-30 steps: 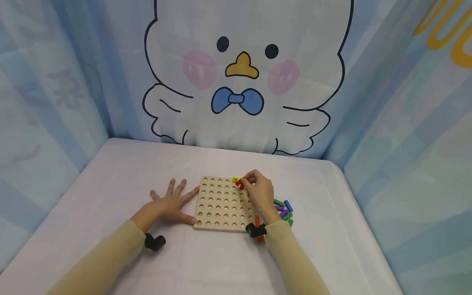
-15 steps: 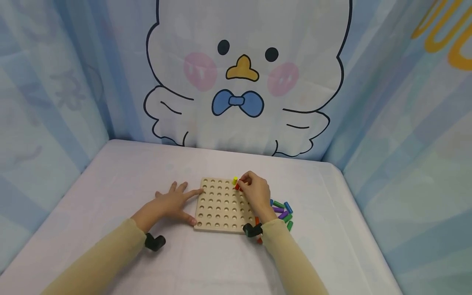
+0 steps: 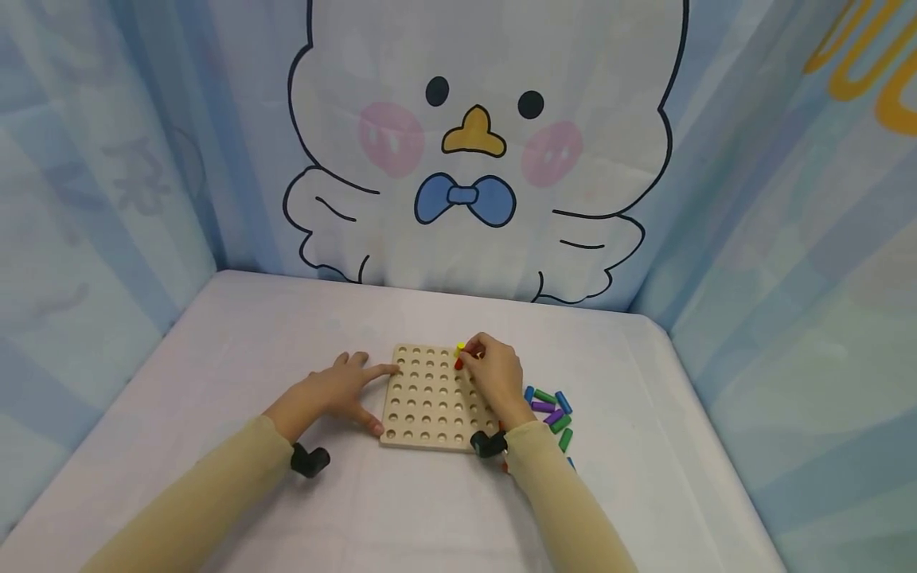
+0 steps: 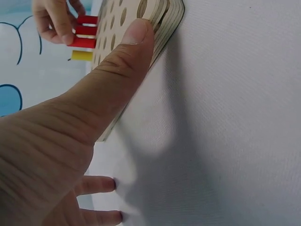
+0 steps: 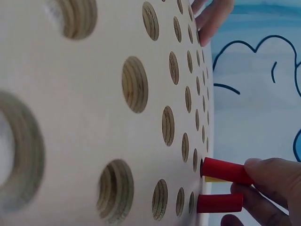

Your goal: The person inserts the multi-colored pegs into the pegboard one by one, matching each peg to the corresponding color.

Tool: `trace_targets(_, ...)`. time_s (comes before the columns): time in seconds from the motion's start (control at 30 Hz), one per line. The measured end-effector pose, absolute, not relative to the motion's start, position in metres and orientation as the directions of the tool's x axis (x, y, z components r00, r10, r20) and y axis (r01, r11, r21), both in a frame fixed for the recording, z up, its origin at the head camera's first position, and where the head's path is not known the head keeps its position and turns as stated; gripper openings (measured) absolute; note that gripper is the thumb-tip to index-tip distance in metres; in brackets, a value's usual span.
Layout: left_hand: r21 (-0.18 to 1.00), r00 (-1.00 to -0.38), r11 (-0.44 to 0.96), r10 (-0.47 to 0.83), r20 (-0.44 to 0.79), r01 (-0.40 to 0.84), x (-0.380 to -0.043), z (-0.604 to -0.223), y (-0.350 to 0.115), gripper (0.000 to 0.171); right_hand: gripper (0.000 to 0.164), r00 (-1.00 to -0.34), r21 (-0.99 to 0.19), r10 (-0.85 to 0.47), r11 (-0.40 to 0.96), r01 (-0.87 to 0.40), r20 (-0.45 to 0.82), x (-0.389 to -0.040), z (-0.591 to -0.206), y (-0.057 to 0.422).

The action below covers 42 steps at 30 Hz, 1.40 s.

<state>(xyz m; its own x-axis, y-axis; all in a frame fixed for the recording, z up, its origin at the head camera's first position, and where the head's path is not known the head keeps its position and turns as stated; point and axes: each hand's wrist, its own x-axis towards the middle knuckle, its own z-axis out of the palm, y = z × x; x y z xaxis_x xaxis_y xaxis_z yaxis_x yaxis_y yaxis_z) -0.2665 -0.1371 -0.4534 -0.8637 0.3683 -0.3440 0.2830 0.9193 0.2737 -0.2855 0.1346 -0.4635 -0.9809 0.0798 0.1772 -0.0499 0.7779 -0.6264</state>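
Pale blue curtains (image 3: 86, 175) border the work area at left, rear and right, the rear panel carrying a printed white character (image 3: 473, 255). From where I stand, the table (image 3: 645, 446) is covered in white; its left edge slopes from upper left of centre to the lower left, its far edge meets the rear panel, and its right edge descends toward the lower right corner. White surface extends well out to both sides of the pegboard (image 3: 424, 402), which lies flat at lower centre, well apart from the side edges.

Left hand (image 3: 333, 398): fingers spread apart, nothing gripped. Its thumb (image 4: 135, 36) rests on the board's near left corner; its index finger reaches the left edge higher up.

Board, upper right portion: one yellow peg (image 3: 461, 347) stands at the far edge. Beside it is the held red peg (image 5: 226, 170). A second red peg (image 5: 220, 203) projects from the board just beside it.

Right hand (image 3: 494, 374): thumb and fingers together, clamped on the outer end of the held red peg. The other end meets a hole, slightly tilted; seating depth cannot be told. This hand covers the board's upper right corner.

Right of this hand, loose blue, green and purple pegs (image 3: 544, 407) lie in a cluster, near the board.
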Motion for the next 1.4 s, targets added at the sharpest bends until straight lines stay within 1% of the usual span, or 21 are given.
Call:
trace_targets(0.2, 0.297, -0.857, 0.920, 0.357, -0.372, 0.255, -0.267, -0.456, -0.136, 0.116, 0.012, -0.982, -0.621, 0.074, 0.782, -0.051, 0.173, -0.286, -0.467, 0.136)
trace_targets(0.43, 0.298, -0.851, 0.918, 0.364, -0.377, 0.261, -0.268, -0.453, -0.135, 0.116, 0.009, -0.981, -0.614, 0.067, 0.787, -0.060, 0.182, -0.286, -0.469, 0.136)
trace_targets(0.6, 0.293, -0.850, 0.922, 0.358, -0.386, 0.254, -0.265, -0.448, -0.134, 0.115, 0.009, -0.988, -0.574, 0.034, 0.817, -0.060, 0.151, -0.284, -0.462, 0.135)
trace_targets(0.77, 0.296, -0.850, 0.924, 0.351, -0.394, 0.244, -0.264, -0.446, -0.135, 0.115, 0.011, -0.992, -0.565, -0.001, 0.822, -0.071, 0.123, -0.281, -0.458, 0.135)
trace_targets(0.83, 0.299, -0.849, 0.923, 0.350, -0.396, 0.241, -0.264, -0.447, -0.135, 0.115, 0.013, -0.993, -0.547, -0.014, 0.833, -0.078, 0.119, -0.279, -0.457, 0.135)
trace_targets(1.0, 0.299, -0.848, 0.923, 0.352, -0.395, 0.243, -0.265, -0.450, -0.135, 0.114, 0.025, -0.989, -0.504, -0.033, 0.857, -0.103, 0.146, -0.272, -0.459, 0.136)
trace_targets(1.2, 0.298, -0.846, 0.923, 0.353, -0.399, 0.245, -0.266, -0.452, -0.135, 0.115, 0.028, -0.986, -0.520, -0.027, 0.847, -0.111, 0.166, -0.258, -0.457, 0.140)
trace_targets(1.3, 0.294, -0.846, 0.923, 0.354, -0.399, 0.248, -0.266, -0.452, -0.135, 0.115, 0.031, -0.991, -0.511, -0.025, 0.855, -0.088, 0.128, -0.249, -0.451, 0.143)
trace_targets(1.4, 0.292, -0.845, 0.922, 0.359, -0.396, 0.255, -0.266, -0.452, -0.134, 0.114, 0.036, -0.998, -0.477, -0.028, 0.877, -0.050, 0.054, -0.240, -0.445, 0.148)
